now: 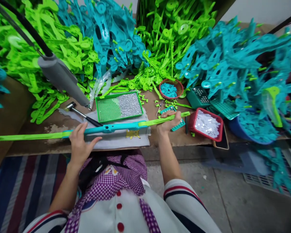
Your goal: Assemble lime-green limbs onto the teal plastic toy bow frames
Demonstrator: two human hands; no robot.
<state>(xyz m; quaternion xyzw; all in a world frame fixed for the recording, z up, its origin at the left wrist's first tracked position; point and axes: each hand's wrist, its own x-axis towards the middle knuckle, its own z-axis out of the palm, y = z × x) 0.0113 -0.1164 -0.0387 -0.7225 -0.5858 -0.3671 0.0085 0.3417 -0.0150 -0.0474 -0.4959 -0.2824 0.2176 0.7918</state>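
Observation:
A long plastic strip (116,127), teal in the middle with lime green ends, lies across the grey cloth (116,139) on the workbench. My left hand (80,144) grips it near the left teal-green joint. My right hand (169,121) holds the right green part above a small teal grid piece (178,126). Behind the strip sits a green tray (119,106) half filled with small silver bits. A hammer (81,113) rests to the tray's left.
Heaps of lime green (50,45) and teal (232,58) plastic parts fill the back of the bench. A red basket of white pieces (207,124), a round red bowl of teal bits (171,89) and a grey tool handle on a black cable (63,79) stand nearby.

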